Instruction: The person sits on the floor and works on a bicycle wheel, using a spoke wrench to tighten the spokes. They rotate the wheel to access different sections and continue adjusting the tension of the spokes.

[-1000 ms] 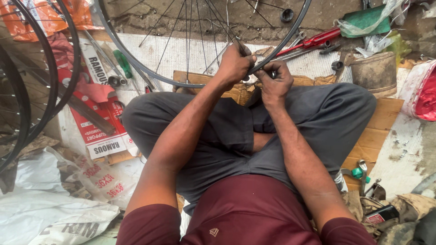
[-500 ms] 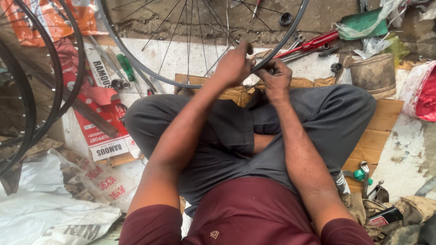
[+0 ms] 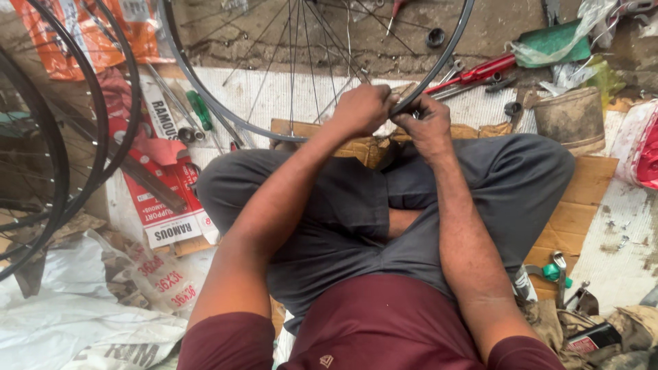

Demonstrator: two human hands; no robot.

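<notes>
- Head view: left hand (image 3: pixel 364 108) and right hand (image 3: pixel 426 122) both closed tight on the near edge of a spoked bicycle rim (image 3: pixel 439 68), standing just past the crossed legs (image 3: pixel 356 199).
- Fingers pinched at one spot on the rim; what sits between them, cannot tell.
- Spokes (image 3: pixel 301 62) laced in already; no tyre fitted.
- More rims (image 3: pixel 62 157) at left, red tool (image 3: pixel 473 72) and screwdriver (image 3: pixel 200 109) lying untouched beyond.

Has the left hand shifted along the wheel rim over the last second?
No. The left hand grips the wheel rim at the same spot, just above the cardboard edge, close beside the right hand.
</notes>
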